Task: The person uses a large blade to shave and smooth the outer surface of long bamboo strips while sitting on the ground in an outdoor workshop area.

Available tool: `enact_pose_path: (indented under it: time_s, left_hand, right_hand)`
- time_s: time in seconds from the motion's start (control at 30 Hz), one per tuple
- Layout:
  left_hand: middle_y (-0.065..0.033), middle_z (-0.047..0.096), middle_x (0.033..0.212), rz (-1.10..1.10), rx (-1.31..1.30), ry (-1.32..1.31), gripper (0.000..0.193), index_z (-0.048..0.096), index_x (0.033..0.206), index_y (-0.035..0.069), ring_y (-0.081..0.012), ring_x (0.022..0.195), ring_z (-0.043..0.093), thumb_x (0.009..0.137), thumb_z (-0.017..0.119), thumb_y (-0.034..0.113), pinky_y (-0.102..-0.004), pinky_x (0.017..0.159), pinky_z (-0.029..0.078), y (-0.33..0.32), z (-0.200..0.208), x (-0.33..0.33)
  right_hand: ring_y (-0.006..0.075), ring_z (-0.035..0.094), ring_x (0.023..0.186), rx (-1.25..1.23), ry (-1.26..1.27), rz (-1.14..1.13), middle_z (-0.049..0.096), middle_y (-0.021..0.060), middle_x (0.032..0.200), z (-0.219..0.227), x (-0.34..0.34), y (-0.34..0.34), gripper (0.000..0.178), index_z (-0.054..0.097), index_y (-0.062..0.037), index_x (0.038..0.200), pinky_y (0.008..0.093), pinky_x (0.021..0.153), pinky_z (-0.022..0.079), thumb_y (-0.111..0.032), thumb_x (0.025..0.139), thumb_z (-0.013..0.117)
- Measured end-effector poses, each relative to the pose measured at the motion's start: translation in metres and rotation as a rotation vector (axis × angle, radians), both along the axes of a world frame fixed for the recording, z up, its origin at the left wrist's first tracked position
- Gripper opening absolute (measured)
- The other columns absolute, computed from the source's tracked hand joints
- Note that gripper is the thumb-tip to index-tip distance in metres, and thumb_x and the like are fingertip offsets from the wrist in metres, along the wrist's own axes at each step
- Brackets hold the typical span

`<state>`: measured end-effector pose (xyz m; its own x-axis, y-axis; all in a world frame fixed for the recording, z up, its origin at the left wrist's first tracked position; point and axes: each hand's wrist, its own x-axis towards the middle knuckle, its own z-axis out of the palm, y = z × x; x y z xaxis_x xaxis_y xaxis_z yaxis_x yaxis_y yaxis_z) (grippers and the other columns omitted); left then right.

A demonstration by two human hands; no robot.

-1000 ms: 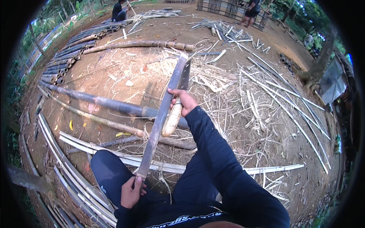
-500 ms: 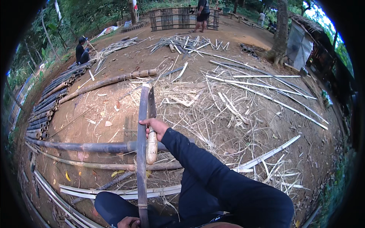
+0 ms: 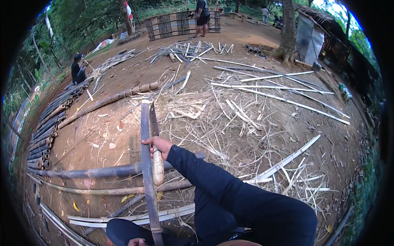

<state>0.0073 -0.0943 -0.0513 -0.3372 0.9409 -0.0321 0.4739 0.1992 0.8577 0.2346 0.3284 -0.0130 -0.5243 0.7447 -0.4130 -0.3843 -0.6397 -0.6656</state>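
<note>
My right hand is closed around the pale wooden handle of a machete, whose dark blade points away from me. The thumb of that hand lies against a long, dark split bamboo strip. The strip stands lengthwise before me, its far end pale and its near end between my legs. At the bottom edge, beside the strip's near end, only a little of my left hand shows. Its grip is cut off by the frame.
A thick dark bamboo pole lies crosswise ahead. Stacked poles line the left side. Thin shavings and long split strips cover the ground. A person sits far left; another stands by a bamboo fence.
The view has shifted slightly, so the surroundings sit lower ahead and farther left. My right hand keeps its hold on the machete against the strip. Less of my left hand shows.
</note>
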Motion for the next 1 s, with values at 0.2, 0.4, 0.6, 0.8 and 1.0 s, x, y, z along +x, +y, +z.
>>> enact_pose_path:
  time_s: [0.2, 0.4, 0.6, 0.8, 1.0]
  left_hand:
    - [-0.0105, 0.063, 0.075, 0.114, 0.042, -0.191, 0.044, 0.054, 0.095, 0.001, -0.0152, 0.054, 0.061, 0.103, 0.044, 0.043, -0.0272, 0.047, 0.05, -0.001, -0.014, 0.015]
    - [-0.0094, 0.06, 0.107, -0.548, -0.449, -0.82, 0.085, 0.054, 0.122, -0.001, -0.0156, 0.097, 0.056, 0.09, 0.036, 0.076, -0.0294, 0.083, 0.046, -0.021, 0.046, 0.065]
    - [-0.0085, 0.057, 0.08, -0.399, -0.244, -0.867, 0.056, 0.059, 0.096, 0.001, -0.0193, 0.075, 0.055, 0.098, 0.046, 0.055, -0.0352, 0.065, 0.043, -0.053, -0.01, 0.083]
    - [-0.0064, 0.059, 0.071, -0.119, -0.297, -0.799, 0.038, 0.054, 0.09, 0.004, -0.015, 0.051, 0.055, 0.101, 0.05, 0.04, -0.0289, 0.045, 0.043, -0.004, 0.052, 0.077]
    - [-0.0106, 0.058, 0.07, -0.055, -0.179, -0.644, 0.048, 0.053, 0.086, -0.001, -0.0161, 0.04, 0.054, 0.104, 0.045, 0.043, -0.0263, 0.037, 0.043, 0.056, 0.089, 0.066]
  right_hand:
    - [0.0053, 0.044, 0.046, -0.011, 0.236, 0.087, 0.049, -0.0043, 0.064, 0.026, 0.016, -0.008, 0.019, 0.057, -0.0087, 0.09, 0.0269, 0.041, 0.042, -0.02, 0.089, 0.072]
    - [0.0015, 0.045, 0.05, 0.125, 0.497, 0.118, 0.055, -0.0029, 0.07, 0.085, 0.05, -0.022, 0.016, 0.057, -0.0084, 0.09, 0.0257, 0.055, 0.048, -0.022, 0.098, 0.06]
    - [0.0017, 0.047, 0.054, 0.165, 0.487, 0.074, 0.066, 0.0137, 0.101, 0.082, 0.047, -0.015, 0.017, 0.053, -0.0081, 0.11, 0.0271, 0.059, 0.051, -0.021, 0.1, 0.057]
    - [0.0066, 0.05, 0.055, -0.045, 0.382, -0.113, 0.063, 0.0159, 0.096, 0.031, 0.048, -0.006, 0.026, 0.042, -0.0112, 0.113, 0.0302, 0.057, 0.053, -0.022, 0.098, 0.06]
    - [0.0083, 0.049, 0.054, 0.038, 0.191, -0.123, 0.054, 0.0026, 0.075, 0.021, 0.05, -0.019, 0.023, 0.05, -0.0075, 0.095, 0.0299, 0.053, 0.052, -0.023, 0.094, 0.067]
